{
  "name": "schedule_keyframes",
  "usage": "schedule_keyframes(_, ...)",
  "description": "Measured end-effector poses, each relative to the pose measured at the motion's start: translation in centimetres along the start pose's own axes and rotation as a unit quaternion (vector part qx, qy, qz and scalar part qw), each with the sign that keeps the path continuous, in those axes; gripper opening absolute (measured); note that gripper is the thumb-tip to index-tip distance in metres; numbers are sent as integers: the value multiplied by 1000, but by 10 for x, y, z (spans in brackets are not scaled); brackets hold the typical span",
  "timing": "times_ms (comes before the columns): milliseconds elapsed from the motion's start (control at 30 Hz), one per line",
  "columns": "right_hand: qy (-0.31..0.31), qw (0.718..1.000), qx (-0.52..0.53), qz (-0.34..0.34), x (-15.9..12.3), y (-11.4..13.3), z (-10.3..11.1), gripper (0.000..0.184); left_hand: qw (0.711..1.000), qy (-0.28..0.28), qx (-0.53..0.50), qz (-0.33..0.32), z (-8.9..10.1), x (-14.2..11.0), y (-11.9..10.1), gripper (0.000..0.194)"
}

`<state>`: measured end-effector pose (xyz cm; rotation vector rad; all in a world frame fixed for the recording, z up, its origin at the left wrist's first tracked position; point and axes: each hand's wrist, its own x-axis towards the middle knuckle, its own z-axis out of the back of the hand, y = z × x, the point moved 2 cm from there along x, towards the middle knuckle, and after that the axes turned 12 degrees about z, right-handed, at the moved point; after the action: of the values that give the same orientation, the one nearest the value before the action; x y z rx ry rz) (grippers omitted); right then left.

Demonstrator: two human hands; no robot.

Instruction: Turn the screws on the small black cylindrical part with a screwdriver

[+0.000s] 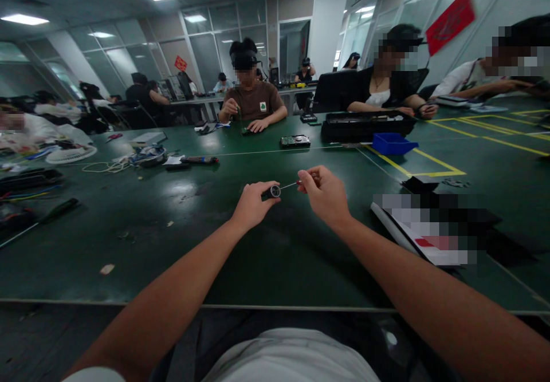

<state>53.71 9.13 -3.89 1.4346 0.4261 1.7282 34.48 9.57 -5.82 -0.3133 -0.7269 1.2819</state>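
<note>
My left hand [254, 203] is closed around a small black cylindrical part [274, 191] with a round, light-rimmed end facing right. Opposite it, my right hand [323, 194] pinches a screwdriver [289, 186] with a thin metal shaft and a bit of red at the handle. The shaft points left, and its tip meets or lies very near the round end of the black part. Most of the handle is hidden by my right fingers. Both hands are held over the green table [275, 262].
Across the table a person [253, 101] handles small parts near a hard drive [295, 141]. A blue bin [393, 143] and a long black tray [365, 127] stand at the back right. Papers [423, 233] lie right of my forearm. A long screwdriver [58, 210] rests far left.
</note>
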Motion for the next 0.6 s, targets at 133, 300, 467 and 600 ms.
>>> schedule_keyframes(133,26,999,-21,15,0,2,1,24,1000,1,6,6,0,0,3,37)
schedule_keyframes(300,79,997,6,13,0,-6,-2,20,1000,-6,9,18,0,1,8,38)
schedule_keyframes(467,112,993,-43,7,2,-6,-2,22,1000,0,19,17,1,2,7,39)
schedule_keyframes(600,107,990,-86,31,1,-4,-1,30,1000,-4,20,22,1,1,6,38)
